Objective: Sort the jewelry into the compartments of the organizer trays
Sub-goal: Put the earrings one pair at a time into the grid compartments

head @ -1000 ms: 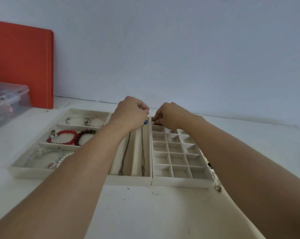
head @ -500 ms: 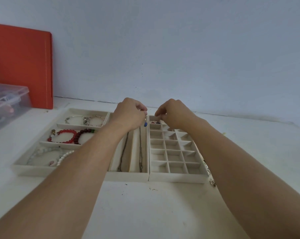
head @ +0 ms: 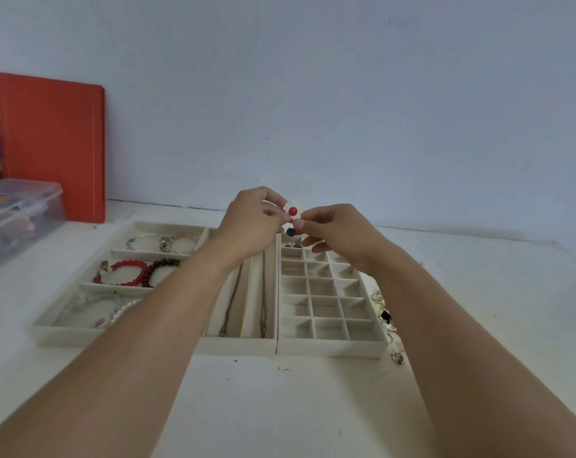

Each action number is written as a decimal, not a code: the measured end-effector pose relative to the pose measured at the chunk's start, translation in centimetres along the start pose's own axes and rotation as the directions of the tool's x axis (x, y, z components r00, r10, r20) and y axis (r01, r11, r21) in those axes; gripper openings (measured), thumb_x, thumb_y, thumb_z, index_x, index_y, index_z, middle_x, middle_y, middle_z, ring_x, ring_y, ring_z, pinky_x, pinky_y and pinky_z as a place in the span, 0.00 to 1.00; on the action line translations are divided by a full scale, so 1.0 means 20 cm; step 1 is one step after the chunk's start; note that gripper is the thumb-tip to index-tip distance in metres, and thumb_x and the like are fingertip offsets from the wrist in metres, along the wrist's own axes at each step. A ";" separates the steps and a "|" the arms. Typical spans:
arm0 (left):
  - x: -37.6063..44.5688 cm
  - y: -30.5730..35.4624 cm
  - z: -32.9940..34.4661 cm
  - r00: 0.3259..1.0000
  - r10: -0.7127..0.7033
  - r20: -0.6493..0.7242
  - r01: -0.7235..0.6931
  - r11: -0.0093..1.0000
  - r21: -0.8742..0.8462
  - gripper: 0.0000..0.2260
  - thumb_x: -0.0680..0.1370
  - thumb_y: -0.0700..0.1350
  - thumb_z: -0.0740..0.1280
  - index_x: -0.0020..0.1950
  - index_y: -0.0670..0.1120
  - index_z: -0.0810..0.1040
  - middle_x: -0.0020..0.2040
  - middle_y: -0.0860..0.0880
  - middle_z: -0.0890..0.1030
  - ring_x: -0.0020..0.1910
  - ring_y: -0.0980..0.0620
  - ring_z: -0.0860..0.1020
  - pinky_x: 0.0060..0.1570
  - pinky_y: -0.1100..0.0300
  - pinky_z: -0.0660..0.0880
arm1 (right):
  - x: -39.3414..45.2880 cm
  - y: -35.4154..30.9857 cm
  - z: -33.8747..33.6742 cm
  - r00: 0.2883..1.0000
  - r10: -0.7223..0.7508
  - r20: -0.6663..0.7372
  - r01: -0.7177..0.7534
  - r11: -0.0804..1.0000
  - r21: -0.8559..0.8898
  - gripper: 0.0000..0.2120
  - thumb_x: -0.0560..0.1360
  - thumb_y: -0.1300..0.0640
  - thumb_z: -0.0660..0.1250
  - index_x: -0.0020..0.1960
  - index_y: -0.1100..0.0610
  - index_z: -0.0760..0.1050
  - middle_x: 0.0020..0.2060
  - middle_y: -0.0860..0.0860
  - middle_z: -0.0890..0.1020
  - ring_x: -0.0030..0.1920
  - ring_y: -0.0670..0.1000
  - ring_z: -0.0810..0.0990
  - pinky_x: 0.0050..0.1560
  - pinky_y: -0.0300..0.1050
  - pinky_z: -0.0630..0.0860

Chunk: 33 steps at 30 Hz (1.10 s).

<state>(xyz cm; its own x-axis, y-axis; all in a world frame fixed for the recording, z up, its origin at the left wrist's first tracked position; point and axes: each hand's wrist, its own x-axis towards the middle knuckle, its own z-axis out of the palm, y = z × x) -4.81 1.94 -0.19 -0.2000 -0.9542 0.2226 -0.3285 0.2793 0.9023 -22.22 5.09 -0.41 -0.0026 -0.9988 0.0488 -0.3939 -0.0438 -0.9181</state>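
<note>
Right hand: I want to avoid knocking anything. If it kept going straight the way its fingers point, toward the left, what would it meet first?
The right hand pinches the white flower piece, which the left hand also holds. Going on leftward, it would meet the left hand's fingers almost at once, though depth is hard to judge.

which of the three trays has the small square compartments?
The right tray, directly below the right hand. The middle tray has long necklace slots; the left tray has wide bracelet sections.
</note>
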 end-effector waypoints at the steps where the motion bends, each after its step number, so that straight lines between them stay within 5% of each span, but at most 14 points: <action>1: 0.00 0.01 0.00 1.000 0.003 -0.006 -0.003 1.000 -0.004 0.04 0.77 0.41 0.72 0.51 0.46 0.80 0.43 0.51 0.86 0.36 0.59 0.83 0.32 0.70 0.71 | 0.00 0.00 0.00 1.000 0.002 0.010 -0.002 0.999 0.049 0.07 0.77 0.54 0.72 0.52 0.56 0.84 0.46 0.50 0.88 0.41 0.46 0.82 0.42 0.39 0.78; 10: 0.00 0.02 0.02 0.998 -0.003 -0.056 0.000 0.999 -0.045 0.05 0.76 0.44 0.74 0.50 0.47 0.81 0.40 0.52 0.85 0.37 0.61 0.82 0.29 0.69 0.69 | 0.00 0.00 0.00 1.000 0.012 -0.011 -0.010 0.981 0.192 0.08 0.74 0.60 0.75 0.53 0.57 0.82 0.43 0.52 0.84 0.40 0.49 0.82 0.37 0.36 0.78; 18: 0.00 -0.02 0.01 0.995 -0.043 -0.086 0.041 0.999 -0.023 0.04 0.73 0.44 0.77 0.45 0.48 0.84 0.41 0.51 0.85 0.43 0.56 0.83 0.43 0.64 0.74 | 0.03 0.04 0.00 0.994 0.041 -0.101 -0.021 0.982 0.189 0.04 0.76 0.55 0.74 0.49 0.54 0.84 0.41 0.50 0.84 0.35 0.46 0.80 0.39 0.38 0.77; 22: 0.00 -0.06 0.02 0.997 -0.066 -0.046 0.074 0.976 0.203 0.03 0.74 0.48 0.76 0.44 0.50 0.85 0.41 0.54 0.84 0.46 0.54 0.82 0.47 0.62 0.74 | 0.07 0.07 0.00 0.977 -0.028 -0.211 0.003 0.993 -0.116 0.03 0.77 0.52 0.72 0.47 0.49 0.85 0.39 0.45 0.84 0.34 0.45 0.79 0.36 0.35 0.75; 25: 0.00 -0.10 0.02 0.994 -0.109 -0.018 0.108 0.924 0.367 0.04 0.72 0.50 0.77 0.42 0.53 0.84 0.44 0.53 0.83 0.49 0.52 0.81 0.51 0.58 0.78 | 0.15 0.08 0.01 0.975 -0.104 -0.196 0.004 0.891 -0.454 0.04 0.77 0.52 0.71 0.46 0.48 0.85 0.41 0.46 0.85 0.37 0.43 0.79 0.36 0.34 0.71; 33: 0.01 -0.10 0.00 0.987 -0.163 0.016 0.137 0.875 0.464 0.05 0.72 0.49 0.78 0.42 0.53 0.83 0.49 0.53 0.83 0.51 0.51 0.81 0.54 0.57 0.78 | 0.31 0.04 0.06 0.995 -0.073 -0.061 -0.003 0.612 -0.791 0.05 0.77 0.58 0.71 0.46 0.50 0.85 0.41 0.50 0.84 0.40 0.53 0.82 0.46 0.47 0.82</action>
<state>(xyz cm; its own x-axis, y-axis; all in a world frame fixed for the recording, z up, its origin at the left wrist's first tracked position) -4.24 1.19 -2.07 -0.1590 -0.9850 0.0667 -0.7429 0.1638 0.6491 -21.44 -1.16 -1.35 -0.0296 -0.9898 0.1393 -0.9681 -0.0063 -0.2504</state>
